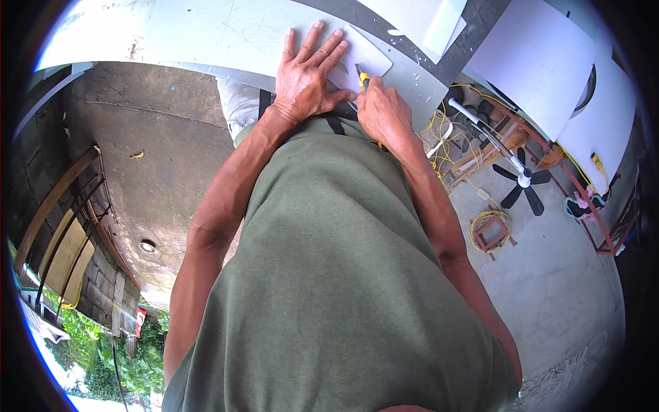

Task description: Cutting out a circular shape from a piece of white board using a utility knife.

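Note:
A small white sheet (369, 55) lies on the scratched pale tabletop (226, 31), close to its near edge. My left hand (307, 79) is spread flat, its fingertips and thumb resting on the left part of the sheet and the tabletop beside it. In my right hand (384, 110) a yellow and black utility knife (362, 77) is gripped, its tip over the sheet. The fingers of that hand are curled round the handle, and part of the knife is hidden by them. I cannot tell whether the blade touches the sheet.
Larger white sheets (532, 62) lie at the right, beside a dark strip. Below them are a standing fan (524, 180), tangled yellow cords (439, 137), a coiled yellow cord round a small red frame (491, 230), and a red metal frame (604, 240). Brown floor (158, 130) extends at left.

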Demonstrator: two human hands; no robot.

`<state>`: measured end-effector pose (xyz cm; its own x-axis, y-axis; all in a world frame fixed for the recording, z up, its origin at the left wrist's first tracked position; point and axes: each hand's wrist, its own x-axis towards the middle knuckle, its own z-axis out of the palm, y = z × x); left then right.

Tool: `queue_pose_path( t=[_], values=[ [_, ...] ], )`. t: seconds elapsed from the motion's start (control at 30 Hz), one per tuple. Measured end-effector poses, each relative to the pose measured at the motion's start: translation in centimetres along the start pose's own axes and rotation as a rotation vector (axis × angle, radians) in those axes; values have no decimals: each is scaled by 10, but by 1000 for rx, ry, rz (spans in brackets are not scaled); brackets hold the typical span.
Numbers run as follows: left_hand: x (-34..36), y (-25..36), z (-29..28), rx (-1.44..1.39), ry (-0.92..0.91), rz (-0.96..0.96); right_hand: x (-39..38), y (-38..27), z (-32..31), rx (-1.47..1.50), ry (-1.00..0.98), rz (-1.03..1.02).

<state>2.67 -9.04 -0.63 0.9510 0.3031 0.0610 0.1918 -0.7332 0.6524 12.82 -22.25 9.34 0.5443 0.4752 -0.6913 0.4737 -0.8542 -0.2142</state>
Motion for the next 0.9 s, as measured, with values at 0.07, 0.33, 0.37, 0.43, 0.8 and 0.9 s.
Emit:
queue_pose_path(
  t=[0.07, 0.33, 0.37, 0.43, 0.8, 0.9],
  values=[
    [0, -1, 0, -2, 3, 1, 0, 1, 3, 22, 12, 13],
    [-1, 0, -1, 38, -7, 11, -1, 4, 9, 20, 46, 27],
    [0, 0, -1, 38, -7, 15, 2, 6, 9, 43, 13, 48],
    [1, -2, -2, 11, 7, 43, 3, 0, 0, 67, -17, 68],
    [28, -24, -24, 137, -172, 332, 0, 0, -4, 50, -68, 82],
    [29, -23, -24, 134, -168, 330, 0, 4, 7, 51, 22, 67]
  ],
)
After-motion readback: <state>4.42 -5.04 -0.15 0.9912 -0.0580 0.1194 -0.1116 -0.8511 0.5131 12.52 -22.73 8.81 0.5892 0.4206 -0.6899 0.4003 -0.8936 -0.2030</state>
